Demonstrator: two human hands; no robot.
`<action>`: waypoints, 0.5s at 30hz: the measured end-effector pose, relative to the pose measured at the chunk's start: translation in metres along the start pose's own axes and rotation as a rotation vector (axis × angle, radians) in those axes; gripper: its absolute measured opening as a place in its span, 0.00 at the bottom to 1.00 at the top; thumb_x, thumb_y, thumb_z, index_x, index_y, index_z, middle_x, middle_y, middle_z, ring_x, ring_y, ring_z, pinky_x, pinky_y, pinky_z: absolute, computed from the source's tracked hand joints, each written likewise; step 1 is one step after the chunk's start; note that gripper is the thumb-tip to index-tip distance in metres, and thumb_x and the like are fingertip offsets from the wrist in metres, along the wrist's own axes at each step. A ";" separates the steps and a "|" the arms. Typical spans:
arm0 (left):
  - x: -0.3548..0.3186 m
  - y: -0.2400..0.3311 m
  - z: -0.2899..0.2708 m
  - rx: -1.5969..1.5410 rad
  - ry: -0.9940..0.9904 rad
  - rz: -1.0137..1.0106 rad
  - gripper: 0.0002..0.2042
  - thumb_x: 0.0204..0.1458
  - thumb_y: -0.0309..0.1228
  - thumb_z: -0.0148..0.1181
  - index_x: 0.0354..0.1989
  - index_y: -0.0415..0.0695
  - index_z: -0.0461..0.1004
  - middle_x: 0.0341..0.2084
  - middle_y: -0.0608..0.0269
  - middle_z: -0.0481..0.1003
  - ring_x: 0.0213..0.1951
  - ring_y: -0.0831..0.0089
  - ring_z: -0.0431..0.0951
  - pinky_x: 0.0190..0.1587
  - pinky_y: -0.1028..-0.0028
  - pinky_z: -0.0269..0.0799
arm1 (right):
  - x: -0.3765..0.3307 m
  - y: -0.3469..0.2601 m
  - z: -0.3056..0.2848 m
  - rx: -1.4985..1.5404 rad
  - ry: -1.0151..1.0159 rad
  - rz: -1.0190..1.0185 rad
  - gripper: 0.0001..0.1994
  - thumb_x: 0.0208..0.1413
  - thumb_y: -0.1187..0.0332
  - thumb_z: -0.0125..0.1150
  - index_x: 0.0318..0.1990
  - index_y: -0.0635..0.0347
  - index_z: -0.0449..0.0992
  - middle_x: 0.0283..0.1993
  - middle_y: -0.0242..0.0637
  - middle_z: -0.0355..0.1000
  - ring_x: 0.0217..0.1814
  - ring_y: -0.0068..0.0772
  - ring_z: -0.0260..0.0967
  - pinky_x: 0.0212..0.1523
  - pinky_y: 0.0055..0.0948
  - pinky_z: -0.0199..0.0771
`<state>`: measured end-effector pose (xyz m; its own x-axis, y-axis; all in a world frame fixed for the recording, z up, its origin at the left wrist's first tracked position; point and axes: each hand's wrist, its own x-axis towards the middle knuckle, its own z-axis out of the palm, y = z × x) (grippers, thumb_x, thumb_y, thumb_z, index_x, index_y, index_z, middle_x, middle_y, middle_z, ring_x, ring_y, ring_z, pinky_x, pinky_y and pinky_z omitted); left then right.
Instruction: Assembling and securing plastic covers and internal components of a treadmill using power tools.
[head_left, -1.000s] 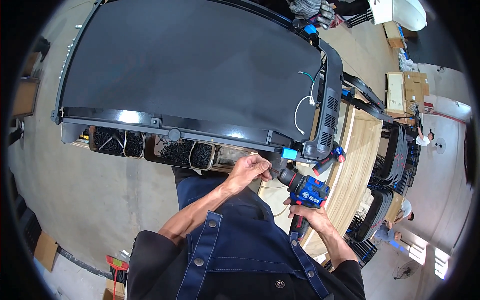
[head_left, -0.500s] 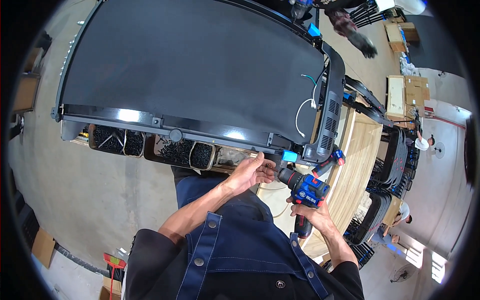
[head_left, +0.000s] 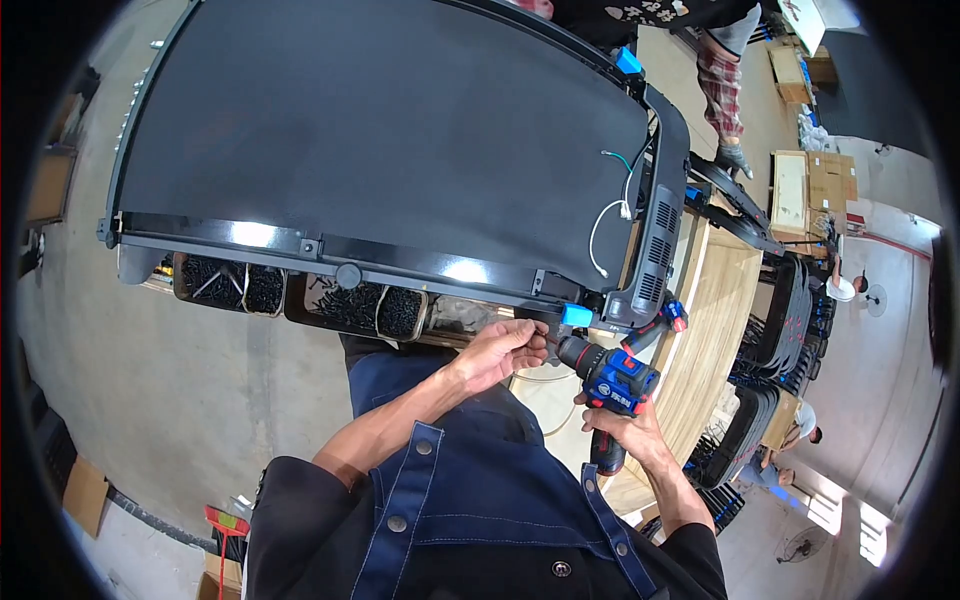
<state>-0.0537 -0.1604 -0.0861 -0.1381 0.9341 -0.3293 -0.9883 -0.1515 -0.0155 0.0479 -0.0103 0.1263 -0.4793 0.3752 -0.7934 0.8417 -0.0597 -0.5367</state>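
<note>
My right hand (head_left: 622,428) grips a blue and black cordless drill (head_left: 622,382), its chuck pointing left. Just left of the chuck, my left hand (head_left: 500,352) has thumb and fingers pinched together near the drill's tip. Whatever small piece sits in that pinch is too small to name. Beyond both hands lies a large black treadmill deck (head_left: 400,130) with a dark side rail (head_left: 420,285). A blue corner piece (head_left: 577,315) is on the rail's right end, right above the chuck. A vented black cover (head_left: 655,250) crosses the deck's right end.
Bins of black screws (head_left: 403,312) stand below the rail. A second power tool (head_left: 677,315) lies beside the wooden boards (head_left: 710,330). A loose white cable (head_left: 597,235) rests on the deck. Across it, a co-worker's gloved hand (head_left: 733,160) hangs near black curved parts (head_left: 735,200).
My left thumb and fingers have closed together near the drill's tip. The co-worker's gloved hand has swung lower, and the tool at the top edge has gone out of view.
</note>
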 end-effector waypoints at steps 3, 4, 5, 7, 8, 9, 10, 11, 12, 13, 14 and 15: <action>0.001 -0.001 0.007 -0.121 -0.001 0.003 0.16 0.65 0.38 0.57 0.52 0.39 0.75 0.34 0.64 0.79 0.40 0.71 0.82 0.46 0.73 0.82 | -0.003 -0.003 0.003 -0.077 0.032 -0.063 0.25 0.42 0.81 0.67 0.52 0.66 0.73 0.40 0.40 0.80 0.38 0.27 0.78 0.37 0.32 0.83; 0.002 -0.001 0.011 -0.155 -0.011 0.014 0.17 0.64 0.41 0.57 0.52 0.40 0.75 0.34 0.65 0.79 0.40 0.72 0.82 0.46 0.73 0.81 | -0.003 -0.005 0.003 -0.079 0.030 -0.065 0.25 0.42 0.81 0.67 0.52 0.66 0.73 0.40 0.40 0.80 0.38 0.27 0.78 0.37 0.32 0.83; 0.003 -0.001 0.015 -0.192 -0.022 0.023 0.18 0.64 0.43 0.57 0.52 0.41 0.76 0.35 0.65 0.79 0.40 0.72 0.82 0.46 0.73 0.81 | -0.004 -0.007 0.002 -0.110 0.044 -0.078 0.24 0.43 0.81 0.67 0.51 0.66 0.74 0.39 0.39 0.80 0.39 0.27 0.78 0.38 0.32 0.82; 0.006 0.001 0.016 -0.219 -0.025 0.017 0.19 0.64 0.44 0.57 0.52 0.41 0.76 0.35 0.66 0.78 0.40 0.73 0.82 0.46 0.73 0.81 | -0.003 -0.009 -0.001 -0.146 0.056 -0.093 0.22 0.43 0.80 0.67 0.50 0.66 0.74 0.39 0.38 0.80 0.40 0.26 0.78 0.39 0.31 0.81; 0.007 0.000 0.016 -0.246 -0.025 0.005 0.20 0.64 0.45 0.56 0.52 0.41 0.76 0.34 0.66 0.78 0.40 0.73 0.82 0.46 0.73 0.81 | -0.002 -0.008 -0.003 -0.169 0.063 -0.119 0.22 0.43 0.80 0.67 0.50 0.65 0.75 0.39 0.37 0.80 0.40 0.26 0.77 0.39 0.31 0.80; 0.008 0.000 0.015 -0.250 -0.026 0.008 0.20 0.64 0.45 0.56 0.52 0.41 0.76 0.34 0.66 0.78 0.40 0.73 0.82 0.46 0.73 0.81 | -0.001 -0.008 -0.005 -0.193 0.069 -0.145 0.21 0.43 0.79 0.67 0.49 0.65 0.75 0.39 0.36 0.79 0.39 0.25 0.77 0.39 0.30 0.79; 0.009 0.000 0.014 -0.247 -0.027 0.004 0.21 0.63 0.47 0.56 0.52 0.41 0.76 0.34 0.66 0.78 0.40 0.73 0.82 0.46 0.73 0.81 | 0.001 -0.007 -0.009 -0.198 0.067 -0.144 0.21 0.43 0.79 0.67 0.49 0.65 0.75 0.39 0.36 0.79 0.39 0.25 0.77 0.39 0.30 0.79; 0.011 0.000 0.013 -0.245 -0.028 -0.001 0.22 0.63 0.48 0.56 0.53 0.41 0.76 0.35 0.66 0.78 0.41 0.72 0.82 0.46 0.73 0.81 | 0.003 -0.007 -0.013 -0.245 0.043 -0.173 0.21 0.43 0.79 0.68 0.49 0.64 0.75 0.38 0.35 0.79 0.38 0.25 0.76 0.39 0.30 0.79; 0.011 -0.001 0.013 -0.250 -0.029 0.001 0.22 0.63 0.48 0.56 0.53 0.41 0.76 0.35 0.66 0.78 0.41 0.72 0.82 0.46 0.73 0.81 | 0.004 -0.008 -0.015 -0.292 0.019 -0.202 0.20 0.44 0.79 0.68 0.48 0.64 0.76 0.37 0.34 0.78 0.38 0.25 0.76 0.40 0.30 0.78; 0.012 -0.002 0.012 -0.246 -0.044 0.002 0.21 0.63 0.47 0.56 0.53 0.41 0.75 0.35 0.66 0.78 0.41 0.72 0.82 0.46 0.72 0.81 | 0.005 -0.008 -0.016 -0.297 0.016 -0.200 0.20 0.44 0.79 0.68 0.48 0.64 0.76 0.37 0.34 0.78 0.38 0.25 0.76 0.40 0.30 0.78; 0.012 -0.002 0.012 -0.242 -0.057 0.006 0.21 0.64 0.47 0.56 0.53 0.40 0.75 0.35 0.66 0.79 0.42 0.72 0.82 0.46 0.72 0.81 | 0.007 -0.009 -0.016 -0.298 0.024 -0.209 0.19 0.44 0.78 0.68 0.47 0.63 0.76 0.36 0.33 0.78 0.37 0.25 0.75 0.40 0.31 0.78; 0.012 -0.003 0.012 -0.246 -0.057 0.011 0.21 0.64 0.47 0.56 0.53 0.40 0.75 0.35 0.66 0.79 0.42 0.72 0.82 0.46 0.72 0.81 | 0.009 -0.011 -0.016 -0.300 0.032 -0.217 0.17 0.44 0.78 0.68 0.46 0.63 0.77 0.36 0.33 0.77 0.37 0.26 0.75 0.40 0.31 0.77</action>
<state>-0.0529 -0.1444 -0.0788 -0.1590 0.9475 -0.2774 -0.9423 -0.2295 -0.2438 0.0387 0.0090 0.1294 -0.6507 0.3784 -0.6583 0.7590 0.2962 -0.5799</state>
